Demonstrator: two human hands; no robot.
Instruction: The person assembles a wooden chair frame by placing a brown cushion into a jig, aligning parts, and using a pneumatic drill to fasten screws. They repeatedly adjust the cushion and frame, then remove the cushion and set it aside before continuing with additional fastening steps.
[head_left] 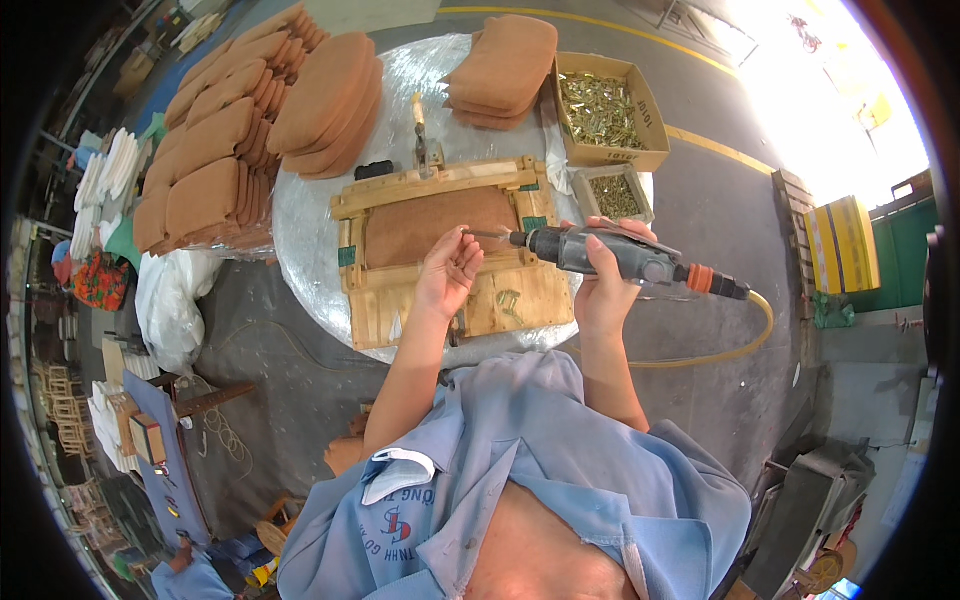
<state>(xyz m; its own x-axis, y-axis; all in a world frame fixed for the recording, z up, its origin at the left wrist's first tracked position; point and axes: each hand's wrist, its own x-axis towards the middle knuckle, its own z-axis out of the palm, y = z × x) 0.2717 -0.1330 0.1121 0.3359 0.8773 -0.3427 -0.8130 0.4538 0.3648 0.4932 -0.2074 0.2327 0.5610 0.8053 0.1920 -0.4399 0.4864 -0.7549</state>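
My right hand (pixel 608 275) is wrapped round a grey and black air screwdriver (pixel 625 254) with an orange-ringed hose end, held level and pointing left. Its long thin bit (pixel 488 234) reaches to my left hand (pixel 450 272). There the thumb and forefinger pinch at the bit's tip; whatever small piece is between them I cannot make out. Both hands are above a wooden jig (pixel 440 285) with green patches at its corners. A brown cushioned panel (pixel 435 230) lies inside the jig's frame.
The round table (pixel 310 265) is wrapped in clear film. Brown panels (pixel 325 105) are stacked at the left, more panels (pixel 503 65) at the back. A carton of metal fasteners (pixel 602 110) and a smaller box of screws (pixel 614 195) stand right. A yellow hose (pixel 765 325) loops off the tool.
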